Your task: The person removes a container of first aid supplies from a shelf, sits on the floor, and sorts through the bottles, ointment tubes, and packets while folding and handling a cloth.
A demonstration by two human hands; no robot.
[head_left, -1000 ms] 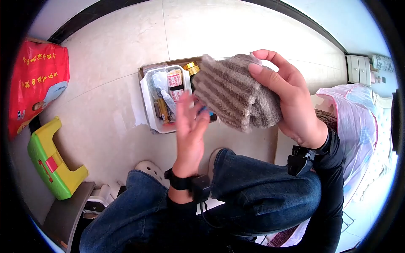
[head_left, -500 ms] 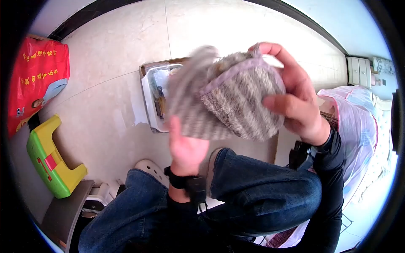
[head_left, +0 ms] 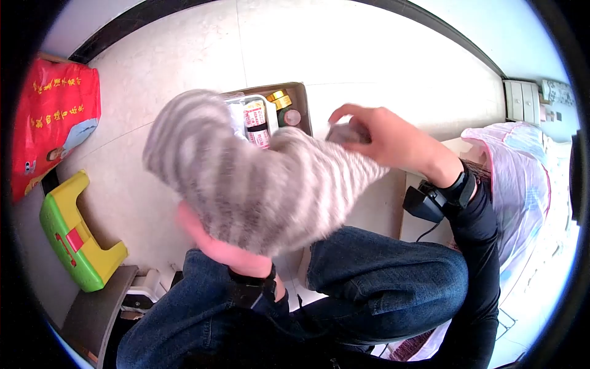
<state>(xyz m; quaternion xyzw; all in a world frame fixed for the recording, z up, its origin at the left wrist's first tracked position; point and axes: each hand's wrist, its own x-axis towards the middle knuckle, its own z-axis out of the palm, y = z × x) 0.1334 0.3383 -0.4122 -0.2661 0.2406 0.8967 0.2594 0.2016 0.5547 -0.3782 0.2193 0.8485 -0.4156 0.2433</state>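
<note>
A fuzzy grey-and-white striped cloth (head_left: 258, 184) hangs spread out and blurred in front of me, above the floor. My right hand (head_left: 384, 138) grips its bunched right end between thumb and fingers. Under the cloth's left part is my left hand (head_left: 212, 237), smeared by motion, its fingers hidden behind the fabric. Behind the cloth, a brown box (head_left: 299, 98) is partly covered; in it are a white tray (head_left: 270, 114) with a red-and-white packet (head_left: 255, 117), and a yellow-gold item (head_left: 279, 99) beside the tray.
On the left are a red bag (head_left: 61, 117) and a green-and-yellow plastic stool (head_left: 80, 234). A sheer pinkish cover (head_left: 516, 172) drapes at the right. A small white cabinet (head_left: 522, 101) stands at the far right. My jeans-clad knees are below.
The folded cloth has opened out and spread to the left and down. My left hand has moved left beneath it, and my right hand has shifted slightly left. The box's right side is uncovered.
</note>
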